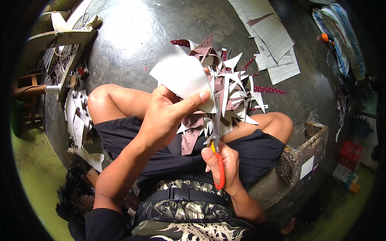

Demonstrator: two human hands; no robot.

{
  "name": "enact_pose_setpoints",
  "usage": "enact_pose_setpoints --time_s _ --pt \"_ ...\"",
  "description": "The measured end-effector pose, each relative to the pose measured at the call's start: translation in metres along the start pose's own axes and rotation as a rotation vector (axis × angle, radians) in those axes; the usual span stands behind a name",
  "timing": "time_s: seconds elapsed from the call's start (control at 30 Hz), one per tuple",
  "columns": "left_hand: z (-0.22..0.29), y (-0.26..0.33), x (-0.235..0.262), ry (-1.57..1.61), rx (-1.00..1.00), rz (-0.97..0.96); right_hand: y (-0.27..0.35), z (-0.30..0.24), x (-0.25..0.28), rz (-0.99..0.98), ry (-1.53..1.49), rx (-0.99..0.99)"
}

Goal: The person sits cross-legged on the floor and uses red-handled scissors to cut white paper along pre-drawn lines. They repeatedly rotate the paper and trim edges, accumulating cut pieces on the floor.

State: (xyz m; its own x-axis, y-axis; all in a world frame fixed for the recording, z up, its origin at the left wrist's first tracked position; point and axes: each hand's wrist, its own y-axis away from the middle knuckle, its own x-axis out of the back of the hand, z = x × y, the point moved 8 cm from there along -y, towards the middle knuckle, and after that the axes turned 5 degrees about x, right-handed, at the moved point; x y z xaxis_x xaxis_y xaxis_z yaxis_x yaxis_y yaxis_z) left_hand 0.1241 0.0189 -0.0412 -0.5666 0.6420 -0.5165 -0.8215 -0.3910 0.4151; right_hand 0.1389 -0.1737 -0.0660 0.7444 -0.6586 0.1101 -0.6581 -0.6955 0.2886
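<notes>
A white curved cut piece of sheet material is pinched in my left hand, with the thumb lying on its face and the fingers beneath. My right hand grips a pair of scissors with red-orange and yellow handles. Their metal blades point away from me, along the right edge of the white piece; whether they are parted is hard to make out. Under and beyond the blades lies a heap of pointed offcuts, white, dusty pink and dotted maroon, between my crossed legs and on the floor.
Lined paper sheets lie on the floor at the far right. A worn box stands by my right knee. Beside my left knee is a stack of white cut pieces, near a wooden frame. A striped sack rests at the right.
</notes>
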Motion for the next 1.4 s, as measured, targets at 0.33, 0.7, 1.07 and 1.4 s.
enact_pose_setpoints --time_s 0.33,0.7,1.07,1.4 --pt "-0.004 0.000 0.012 -0.082 0.027 -0.003 -0.006 -0.005 -0.005 -0.064 0.049 0.030" --pt "-0.003 0.002 0.011 -0.088 0.018 0.010 -0.006 -0.009 -0.004 -0.052 0.034 0.023" --pt "0.003 0.004 0.010 -0.137 0.036 -0.039 0.004 -0.002 -0.002 -0.045 0.044 -0.004" --pt "-0.002 0.006 0.017 -0.125 0.026 -0.008 0.001 -0.008 -0.005 -0.084 0.042 0.053"
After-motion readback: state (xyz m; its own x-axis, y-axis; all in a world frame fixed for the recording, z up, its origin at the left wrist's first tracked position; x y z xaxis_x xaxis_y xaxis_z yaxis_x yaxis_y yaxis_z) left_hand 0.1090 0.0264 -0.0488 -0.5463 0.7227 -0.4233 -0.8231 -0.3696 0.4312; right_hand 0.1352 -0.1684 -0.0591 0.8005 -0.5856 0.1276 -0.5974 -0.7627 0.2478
